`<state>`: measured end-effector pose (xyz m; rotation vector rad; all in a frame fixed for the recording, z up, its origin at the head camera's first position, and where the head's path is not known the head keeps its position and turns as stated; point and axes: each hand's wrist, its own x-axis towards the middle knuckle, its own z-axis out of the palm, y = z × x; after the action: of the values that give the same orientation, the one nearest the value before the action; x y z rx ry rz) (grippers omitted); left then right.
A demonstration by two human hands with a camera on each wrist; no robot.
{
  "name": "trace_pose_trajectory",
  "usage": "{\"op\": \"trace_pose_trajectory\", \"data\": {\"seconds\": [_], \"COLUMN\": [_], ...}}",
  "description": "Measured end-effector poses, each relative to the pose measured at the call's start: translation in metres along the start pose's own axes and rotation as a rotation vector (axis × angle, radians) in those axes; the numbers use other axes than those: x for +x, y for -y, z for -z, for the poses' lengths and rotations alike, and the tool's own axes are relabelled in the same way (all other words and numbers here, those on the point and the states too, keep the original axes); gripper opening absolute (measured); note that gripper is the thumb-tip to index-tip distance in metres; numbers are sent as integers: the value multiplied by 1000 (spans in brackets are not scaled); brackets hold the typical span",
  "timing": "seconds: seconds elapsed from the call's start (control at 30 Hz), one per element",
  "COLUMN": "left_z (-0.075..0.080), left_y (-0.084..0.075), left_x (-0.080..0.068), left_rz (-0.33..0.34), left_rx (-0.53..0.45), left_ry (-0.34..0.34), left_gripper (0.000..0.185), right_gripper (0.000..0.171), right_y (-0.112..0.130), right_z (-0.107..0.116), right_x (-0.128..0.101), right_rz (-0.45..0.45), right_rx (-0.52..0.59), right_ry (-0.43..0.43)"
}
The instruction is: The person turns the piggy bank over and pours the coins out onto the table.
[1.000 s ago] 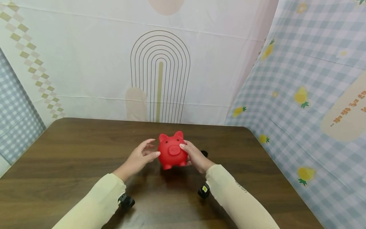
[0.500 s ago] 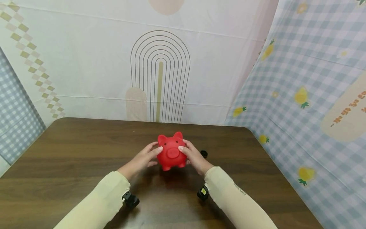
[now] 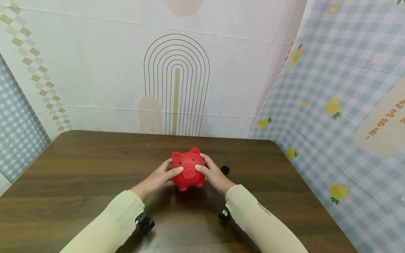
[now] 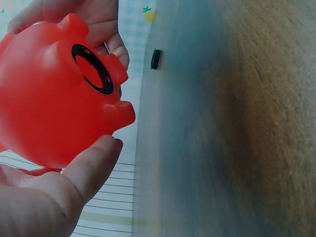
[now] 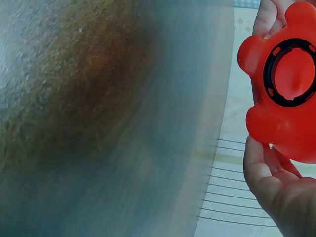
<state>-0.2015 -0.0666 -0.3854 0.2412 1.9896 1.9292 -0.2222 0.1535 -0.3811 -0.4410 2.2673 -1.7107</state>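
Observation:
A red piggy bank is held just above the brown table, near its middle. My left hand grips its left side and my right hand grips its right side, thumbs on the face by the snout. The left wrist view shows the piggy bank from below, with a black-ringed round opening in its belly and my thumb against it. In the right wrist view the same opening is uncovered on the piggy bank.
A small black round cap lies on the table just right of my right hand; it also shows as the cap in the left wrist view. Patterned cloth walls close in the table at the back and on the right.
My left hand has closed in and taken hold of the piggy bank's left side. The bank has shifted slightly left and tilted, with both thumbs now on its face.

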Motion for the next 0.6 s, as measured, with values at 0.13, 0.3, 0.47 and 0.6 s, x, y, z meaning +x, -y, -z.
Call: {"op": "trace_pose_trajectory", "data": {"seconds": [0.13,0.3,0.47,0.6], "left_z": [1,3,5,7], "left_y": [-1,-2,-2,-1], "left_x": [-3,-5,-5,-6], "left_rz": [-16,-41,-47,-64], "left_rx": [-31,-92,-78,-42], "left_ry": [53,96,72,39], "left_gripper": [74,76,75,77], "right_gripper": [64,66,67,67], "right_y": [1,1,1,3], "right_z": [1,3,4,5], "right_x": [-2,-3,-4,-5], "right_rz": [36,72,85,91], "right_rx": [-5,5,0,-9], "right_ry": [40,83,113,137]}}
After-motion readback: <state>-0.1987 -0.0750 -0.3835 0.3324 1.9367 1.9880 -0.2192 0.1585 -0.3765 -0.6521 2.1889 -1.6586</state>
